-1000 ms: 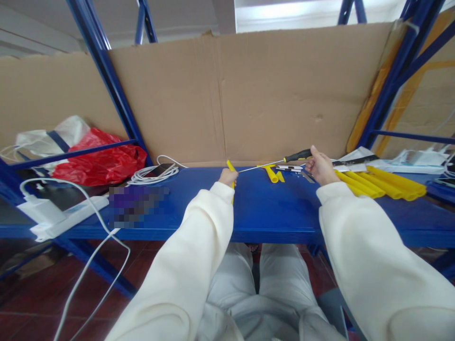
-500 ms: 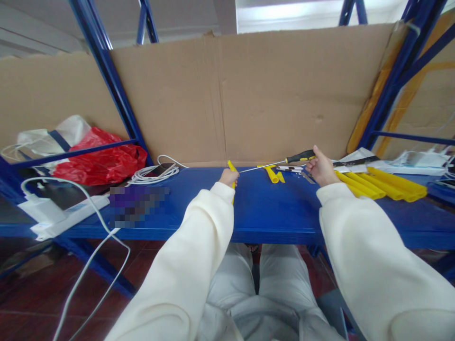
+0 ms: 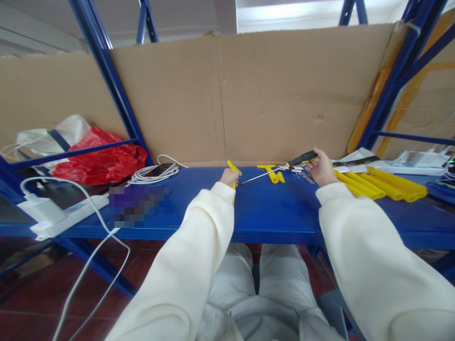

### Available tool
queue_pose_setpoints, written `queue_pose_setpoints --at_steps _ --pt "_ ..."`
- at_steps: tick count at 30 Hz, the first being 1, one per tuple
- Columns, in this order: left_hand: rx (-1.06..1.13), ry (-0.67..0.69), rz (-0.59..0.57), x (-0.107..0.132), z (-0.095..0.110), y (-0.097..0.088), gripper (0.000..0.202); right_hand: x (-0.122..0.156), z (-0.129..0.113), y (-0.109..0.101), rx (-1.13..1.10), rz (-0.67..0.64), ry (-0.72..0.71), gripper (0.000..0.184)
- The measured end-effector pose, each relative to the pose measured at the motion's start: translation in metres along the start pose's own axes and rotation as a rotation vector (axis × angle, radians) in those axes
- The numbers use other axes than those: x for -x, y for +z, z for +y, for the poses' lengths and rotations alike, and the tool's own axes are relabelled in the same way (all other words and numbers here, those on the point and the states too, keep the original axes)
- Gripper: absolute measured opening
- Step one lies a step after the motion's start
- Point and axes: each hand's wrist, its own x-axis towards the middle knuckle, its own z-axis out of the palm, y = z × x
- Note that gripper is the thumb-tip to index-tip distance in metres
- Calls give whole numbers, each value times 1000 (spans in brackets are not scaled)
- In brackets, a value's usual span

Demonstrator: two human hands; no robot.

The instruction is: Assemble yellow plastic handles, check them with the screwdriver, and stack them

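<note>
The left hand is wrapped tight around a yellow tube, which is held upright-ish over the blue shelf, its top end poking out above the fist. The right hand is clamped on the black handle of a screwdriver; the thin shaft is pointed left and slightly down, its tip brought just beside the tube's top end, whether touching cannot be told. Under the shaft, two short yellow pieces are laid on the shelf. Just right of the right hand, a bundle of long yellow tubes is stretched along the shelf. Far left, a coiled white cable and a red bag are seen, with cardboard backing it all.
</note>
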Motion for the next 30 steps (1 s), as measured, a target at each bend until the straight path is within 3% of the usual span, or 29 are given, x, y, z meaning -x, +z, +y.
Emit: queue_pose_setpoints --at_steps 4,9,12,16,22,30 --pt "-3 -5 1 0 0 0 11 13 -2 11 143 73 205 32" --pt "-8 -5 3 -2 -1 2 10 27 -1 19 471 -178 549 22" --pt "-7 -2 5 -3 -2 2 10 31 3 21 634 -284 652 20" --pt "-18 6 -9 -3 -2 3 8 36 5 23 835 -388 637 25" --pt "-23 12 -23 -1 0 3 8 44 8 26 1054 -409 439 19" --pt "-35 12 -25 -2 -1 3 6 47 5 28 1195 -424 337 31"
